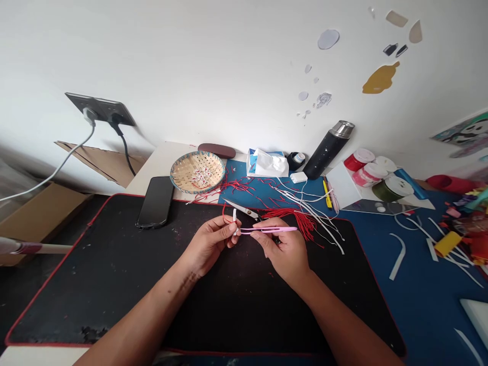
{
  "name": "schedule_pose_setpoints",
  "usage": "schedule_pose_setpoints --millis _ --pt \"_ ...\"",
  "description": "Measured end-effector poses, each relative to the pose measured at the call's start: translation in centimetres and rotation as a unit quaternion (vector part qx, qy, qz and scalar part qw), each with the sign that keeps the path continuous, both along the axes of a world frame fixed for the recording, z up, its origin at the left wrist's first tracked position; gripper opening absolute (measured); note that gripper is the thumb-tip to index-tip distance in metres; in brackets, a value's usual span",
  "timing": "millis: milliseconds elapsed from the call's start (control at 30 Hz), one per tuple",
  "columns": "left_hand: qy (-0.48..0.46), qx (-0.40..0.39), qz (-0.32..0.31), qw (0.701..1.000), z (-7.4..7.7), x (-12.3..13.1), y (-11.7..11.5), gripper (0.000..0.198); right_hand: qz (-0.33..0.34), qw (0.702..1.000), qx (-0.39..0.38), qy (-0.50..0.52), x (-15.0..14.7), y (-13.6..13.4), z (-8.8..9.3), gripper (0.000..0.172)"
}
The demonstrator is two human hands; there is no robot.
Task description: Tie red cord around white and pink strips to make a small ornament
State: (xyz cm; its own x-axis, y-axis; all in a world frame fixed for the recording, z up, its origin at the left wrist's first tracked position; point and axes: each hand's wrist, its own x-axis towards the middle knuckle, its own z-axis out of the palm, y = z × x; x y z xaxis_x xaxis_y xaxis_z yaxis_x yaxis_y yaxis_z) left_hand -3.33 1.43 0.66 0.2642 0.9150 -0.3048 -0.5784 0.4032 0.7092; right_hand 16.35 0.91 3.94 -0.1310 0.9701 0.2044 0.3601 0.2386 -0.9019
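My left hand [213, 241] pinches a small white strip [235, 217] with a thin red thread looping off it, held just above the black desk mat [114, 284]. My right hand [284, 249] grips pink tweezers [267, 230], whose tips point left and meet the white piece at my left fingertips. Both hands hover over the middle of the mat. A bundle of red threads [301, 218] lies right behind my right hand, and scissors [244, 208] lie just beyond the tweezers.
A black phone [155, 202] rests on the mat's far left edge. Behind it are a woven basket [197, 172], a tissue pack [267, 162], a black flask [328, 150], tape rolls and jars [377, 175]. White paper strips [398, 254] and colourful scraps litter the blue surface at right.
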Motion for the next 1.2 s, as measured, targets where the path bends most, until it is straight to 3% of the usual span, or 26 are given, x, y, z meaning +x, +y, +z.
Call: schedule_pose_setpoints --millis 1200 --pt "0.029 -0.006 -0.011 1.0 0.41 -0.29 0.05 0.032 0.035 0.999 0.031 -0.023 0.11 0.39 -0.1 0.014"
